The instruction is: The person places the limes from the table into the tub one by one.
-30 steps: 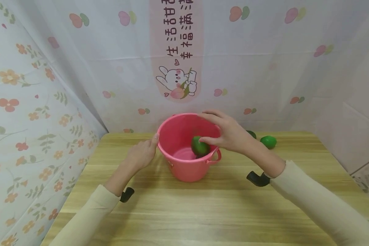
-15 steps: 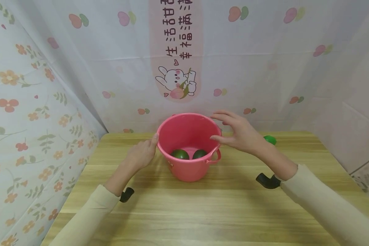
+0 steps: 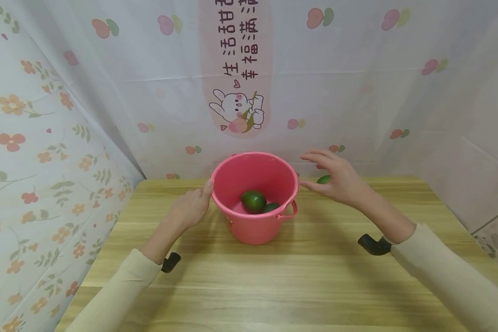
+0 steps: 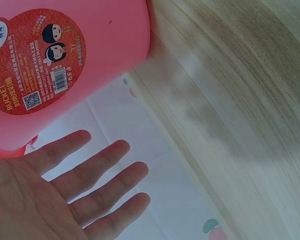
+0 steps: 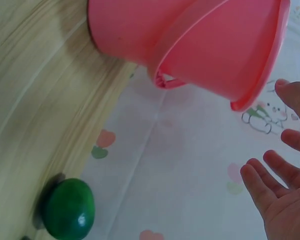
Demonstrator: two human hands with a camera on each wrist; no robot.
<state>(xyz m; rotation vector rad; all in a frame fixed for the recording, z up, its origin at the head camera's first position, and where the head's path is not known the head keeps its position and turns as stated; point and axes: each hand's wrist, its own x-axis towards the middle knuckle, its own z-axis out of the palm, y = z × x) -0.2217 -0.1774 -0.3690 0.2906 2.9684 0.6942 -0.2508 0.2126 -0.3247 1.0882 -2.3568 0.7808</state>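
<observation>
A pink bucket [image 3: 255,228] stands upright near the back of the wooden table, with two glossy dark green fruits [image 3: 254,202] lying on its bottom. My left hand [image 3: 191,207] rests its thumb at the bucket's left rim. In the left wrist view, the four fingers [image 4: 107,152] of that hand are straight and spread below the bucket's labelled side. To the right of the rim, my right hand [image 3: 342,180] hovers with fingers and thumb apart, holding nothing. Behind it, a green fruit [image 3: 324,179] is partly hidden; a smooth green fruit [image 5: 70,210] also shows in the right wrist view.
The bucket's handle [image 3: 292,210] hangs down at its right side. A printed cloth [image 3: 149,92] hangs close behind the table's back edge, and a floral cloth [image 3: 45,184] lines the left side. Each wrist carries a black mount [image 3: 374,244].
My right hand has let a green fruit drop into the bucket and moved out to the right. The fruits inside have rolled about. My left hand has stayed at the rim.
</observation>
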